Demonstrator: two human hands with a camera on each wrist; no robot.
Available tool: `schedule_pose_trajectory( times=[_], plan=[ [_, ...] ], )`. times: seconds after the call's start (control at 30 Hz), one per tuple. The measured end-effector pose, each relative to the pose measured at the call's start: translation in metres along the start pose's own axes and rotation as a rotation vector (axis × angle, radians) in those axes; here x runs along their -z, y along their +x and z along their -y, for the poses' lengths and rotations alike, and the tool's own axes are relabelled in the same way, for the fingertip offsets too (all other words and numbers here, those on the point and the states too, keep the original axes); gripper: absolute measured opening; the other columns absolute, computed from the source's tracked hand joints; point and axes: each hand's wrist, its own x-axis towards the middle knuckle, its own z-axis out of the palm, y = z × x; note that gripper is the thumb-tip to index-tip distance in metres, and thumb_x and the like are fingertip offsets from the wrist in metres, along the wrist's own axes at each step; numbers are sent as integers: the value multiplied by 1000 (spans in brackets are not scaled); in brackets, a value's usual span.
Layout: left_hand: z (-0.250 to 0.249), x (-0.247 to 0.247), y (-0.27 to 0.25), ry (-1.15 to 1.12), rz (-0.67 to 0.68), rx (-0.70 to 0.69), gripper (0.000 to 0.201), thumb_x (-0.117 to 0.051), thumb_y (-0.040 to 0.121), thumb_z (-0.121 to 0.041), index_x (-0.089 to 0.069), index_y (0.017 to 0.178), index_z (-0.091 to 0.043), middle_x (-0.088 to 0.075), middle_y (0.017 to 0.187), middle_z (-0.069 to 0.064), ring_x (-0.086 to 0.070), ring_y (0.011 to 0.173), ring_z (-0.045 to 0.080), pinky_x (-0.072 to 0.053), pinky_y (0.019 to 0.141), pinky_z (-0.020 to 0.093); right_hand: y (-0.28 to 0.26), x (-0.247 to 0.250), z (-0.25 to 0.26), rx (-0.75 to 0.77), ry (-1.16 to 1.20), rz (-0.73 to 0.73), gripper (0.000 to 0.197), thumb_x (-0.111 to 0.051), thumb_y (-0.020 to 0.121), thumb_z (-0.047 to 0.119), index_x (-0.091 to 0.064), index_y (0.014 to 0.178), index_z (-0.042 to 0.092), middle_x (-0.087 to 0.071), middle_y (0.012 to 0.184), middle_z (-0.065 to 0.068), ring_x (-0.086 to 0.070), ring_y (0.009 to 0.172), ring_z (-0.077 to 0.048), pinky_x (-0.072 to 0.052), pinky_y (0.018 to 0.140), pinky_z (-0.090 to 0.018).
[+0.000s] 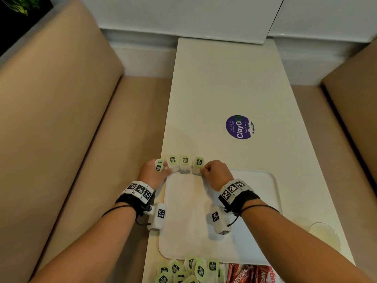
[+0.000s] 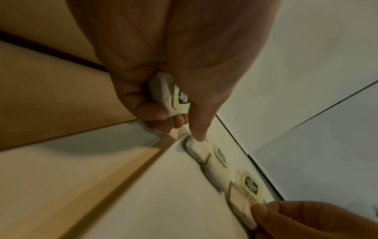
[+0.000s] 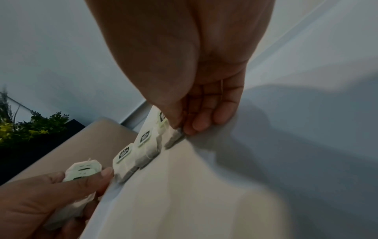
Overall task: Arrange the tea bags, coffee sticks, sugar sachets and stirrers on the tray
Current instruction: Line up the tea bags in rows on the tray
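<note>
Pinched between right hand (image 1: 217,173) thumb and forefinger, the rightmost tea bag (image 1: 198,166) sits at the white tray (image 1: 255,201) far rim, third in a side-by-side row, tags pointing away. Left hand (image 1: 152,174), knuckles up, grips a spare tea bag (image 1: 158,165), thumb on the leftmost bag (image 1: 173,163).

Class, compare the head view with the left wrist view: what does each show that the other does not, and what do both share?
Only the head view shows the purple sticker, the loose tea bag pile and red coffee sticks at the table's near edge. Only the left wrist view shows the left hand curled round a held tea bag from beneath. Both show the row of tea bags along the tray and the right hand pinching the end one.
</note>
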Motion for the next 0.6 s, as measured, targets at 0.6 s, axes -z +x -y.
schedule_pose_trajectory(
  times=[0.6],
  plan=[
    [-6,-4,26,241,37,-133,26,-62,95,-16,-64,77,2,-67,76,19,-50,64,22,-36,59,30,6,1,11,-42,-155,-25,29,-63,94,32,-72,84,7,-67,75,-7,-66,73,-26,-42,58,-27]
  ],
)
